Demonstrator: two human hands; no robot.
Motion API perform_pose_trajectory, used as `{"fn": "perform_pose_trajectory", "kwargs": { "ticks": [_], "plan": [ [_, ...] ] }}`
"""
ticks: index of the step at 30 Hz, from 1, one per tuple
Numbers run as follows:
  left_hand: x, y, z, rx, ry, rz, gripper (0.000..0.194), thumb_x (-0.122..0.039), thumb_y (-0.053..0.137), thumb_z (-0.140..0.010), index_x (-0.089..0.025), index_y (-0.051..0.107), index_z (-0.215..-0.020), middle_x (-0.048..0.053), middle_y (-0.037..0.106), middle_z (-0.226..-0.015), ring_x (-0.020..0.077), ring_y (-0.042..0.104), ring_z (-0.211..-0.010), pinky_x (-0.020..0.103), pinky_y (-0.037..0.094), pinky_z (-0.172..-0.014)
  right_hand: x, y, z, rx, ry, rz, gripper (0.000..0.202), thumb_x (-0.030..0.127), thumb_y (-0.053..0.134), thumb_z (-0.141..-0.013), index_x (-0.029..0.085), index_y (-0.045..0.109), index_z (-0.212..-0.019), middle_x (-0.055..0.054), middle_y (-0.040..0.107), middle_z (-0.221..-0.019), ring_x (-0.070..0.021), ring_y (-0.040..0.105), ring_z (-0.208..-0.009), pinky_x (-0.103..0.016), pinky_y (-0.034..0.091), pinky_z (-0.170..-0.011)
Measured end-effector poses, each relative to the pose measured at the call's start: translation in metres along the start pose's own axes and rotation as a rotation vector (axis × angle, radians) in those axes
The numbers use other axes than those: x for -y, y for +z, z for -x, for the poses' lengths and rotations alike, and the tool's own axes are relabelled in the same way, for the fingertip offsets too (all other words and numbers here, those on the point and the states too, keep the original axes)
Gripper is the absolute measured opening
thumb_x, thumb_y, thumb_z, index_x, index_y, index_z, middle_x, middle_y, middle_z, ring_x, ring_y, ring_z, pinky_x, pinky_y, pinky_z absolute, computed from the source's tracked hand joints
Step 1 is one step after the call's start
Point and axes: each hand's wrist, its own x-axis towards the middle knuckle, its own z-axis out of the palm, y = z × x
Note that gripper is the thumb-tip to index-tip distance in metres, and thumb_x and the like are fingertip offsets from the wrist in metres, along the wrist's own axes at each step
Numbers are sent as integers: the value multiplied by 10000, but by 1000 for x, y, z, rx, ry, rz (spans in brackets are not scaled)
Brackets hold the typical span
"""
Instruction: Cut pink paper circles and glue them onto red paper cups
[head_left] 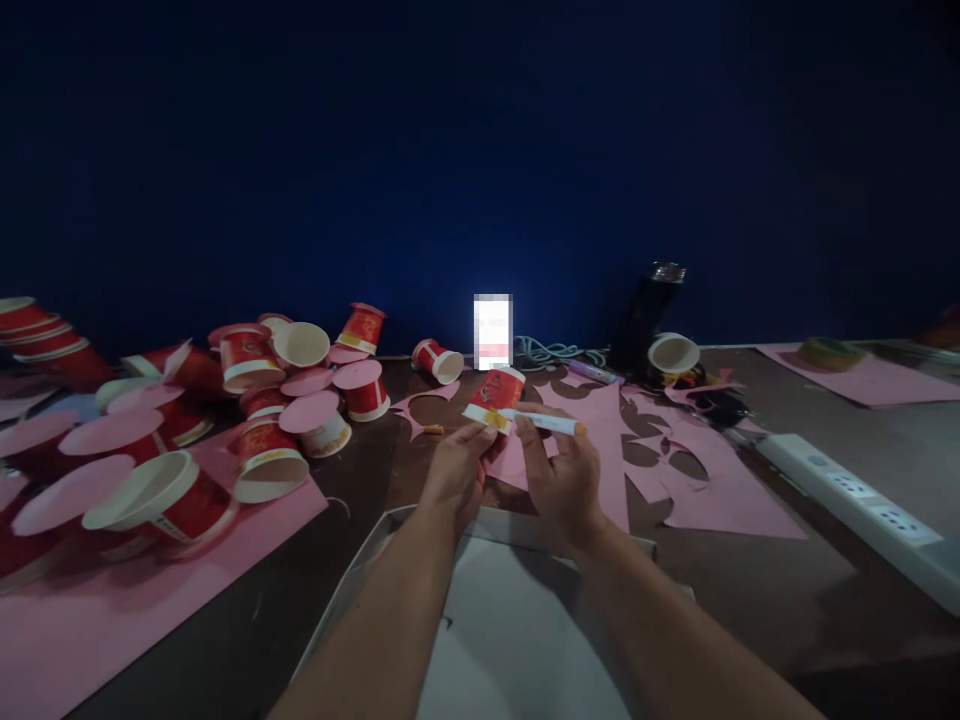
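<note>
In the middle of the view, my left hand grips a red paper cup by its white rim, which is turned toward me. My right hand pinches a white marker with an orange end that points to the right. The marker's other end is at the cup's side, near a yellow patch by the rim; whether its tip touches cannot be made out. A small orange cap lies on the table left of the cup. Below my forearms is a shallow white box.
Many red paper cups, several with pink discs, crowd the left. Cut pink paper lies right of my hands. A white power strip stretches along the right. Behind stand a black bottle and a bright blurred screen.
</note>
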Motion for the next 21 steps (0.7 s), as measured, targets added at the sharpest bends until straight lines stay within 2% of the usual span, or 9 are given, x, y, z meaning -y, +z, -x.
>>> {"fn": "perform_pose_trajectory", "kwargs": {
  "ticks": [7, 13, 21],
  "plan": [
    [1, -1, -1, -10, 8, 12, 155, -141, 778, -553, -110, 668, -659, 33, 656, -729, 120, 615, -750, 278, 484, -837, 0, 0, 1, -2, 26, 30, 170, 300, 526, -894, 199, 653, -945, -71, 708, -935, -188, 645, -839, -368, 491, -816],
    [3, 1, -1, 34, 45, -31, 130, -180, 759, -570, -122, 662, -634, 24, 644, -685, 121, 609, -731, 276, 479, -813, 2, -1, 1, 14, 22, 16, 172, 298, 522, -894, 201, 650, -958, -73, 707, -947, -183, 647, -809, -359, 498, -793],
    [7, -2, -4, 16, 51, -147, 116, -200, 720, -604, -147, 626, -563, -5, 560, -569, 106, 547, -628, 222, 455, -666, 3, 0, 3, 35, -35, 0, 138, 257, 545, -882, 200, 634, -970, -59, 702, -950, -177, 646, -849, -358, 487, -823]
  ]
}}
